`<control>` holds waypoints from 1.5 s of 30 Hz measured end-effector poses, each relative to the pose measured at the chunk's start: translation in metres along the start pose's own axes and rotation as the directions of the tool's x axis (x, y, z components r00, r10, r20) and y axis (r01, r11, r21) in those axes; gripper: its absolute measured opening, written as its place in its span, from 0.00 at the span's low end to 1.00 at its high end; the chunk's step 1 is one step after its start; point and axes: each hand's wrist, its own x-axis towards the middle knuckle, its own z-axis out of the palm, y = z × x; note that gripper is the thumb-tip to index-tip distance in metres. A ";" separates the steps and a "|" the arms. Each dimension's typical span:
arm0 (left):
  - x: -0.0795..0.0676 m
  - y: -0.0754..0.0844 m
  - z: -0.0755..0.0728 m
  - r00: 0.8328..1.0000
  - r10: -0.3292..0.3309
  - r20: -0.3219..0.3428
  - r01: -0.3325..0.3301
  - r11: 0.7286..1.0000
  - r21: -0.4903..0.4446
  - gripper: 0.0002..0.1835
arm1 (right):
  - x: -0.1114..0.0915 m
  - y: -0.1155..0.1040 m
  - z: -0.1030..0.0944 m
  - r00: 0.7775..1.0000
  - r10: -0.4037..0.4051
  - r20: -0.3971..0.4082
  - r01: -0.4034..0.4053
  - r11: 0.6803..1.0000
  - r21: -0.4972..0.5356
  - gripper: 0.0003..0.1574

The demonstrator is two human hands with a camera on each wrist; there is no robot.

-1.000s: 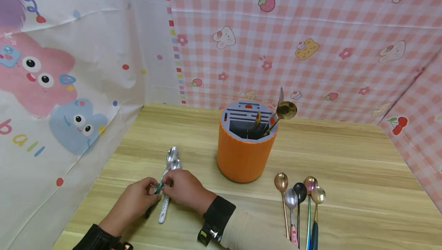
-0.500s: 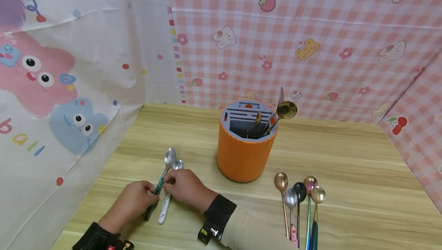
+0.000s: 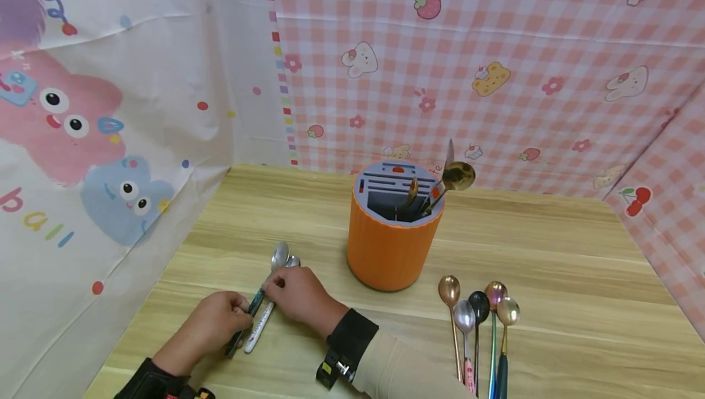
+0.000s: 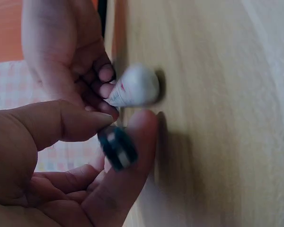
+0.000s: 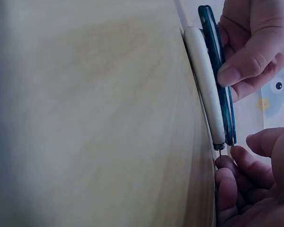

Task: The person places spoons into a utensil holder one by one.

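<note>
My left hand (image 3: 217, 320) pinches the dark green handle (image 4: 117, 148) of a spoon (image 3: 279, 256) between thumb and index finger. Its silver bowl points away from me. Right beside it lies a second spoon with a white handle (image 3: 259, 329), its lettering facing up and its bowl partly behind my right hand (image 3: 303, 295). The fingers of that hand curl at this spoon's neck, where the right wrist view shows the white handle (image 5: 204, 85) low along the tabletop. There the thumb stays apart from the fingers, close to the green handle.
An orange utensil holder (image 3: 388, 252) with a grey slotted top stands behind to the right, holding a gold ladle (image 3: 459, 175) and other utensils. Several long spoons lie in a row at the right, including a copper one (image 3: 449, 289) and a black one (image 3: 479, 306). Patterned cloths hang behind.
The white-handled spoon has turned, its bowl moving right and its handle end left, closer to the green handle. The green-handled spoon's bowl has shifted right. Both hands moved only slightly.
</note>
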 end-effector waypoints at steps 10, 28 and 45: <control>-0.002 0.005 0.004 0.998 0.058 -0.025 -0.060 0.996 -0.072 0.05 | -0.001 0.003 -0.001 0.994 0.096 -0.046 -0.085 0.977 0.194 0.07; 0.002 0.006 0.010 0.983 0.170 0.069 -0.137 0.930 -0.341 0.25 | 0.008 -0.003 -0.012 0.969 0.248 -0.013 -0.150 0.625 0.766 0.20; -0.003 0.026 0.002 0.976 0.175 0.128 -0.098 0.883 -0.458 0.22 | 0.004 -0.010 -0.043 0.979 0.202 -0.016 -0.125 0.667 0.734 0.27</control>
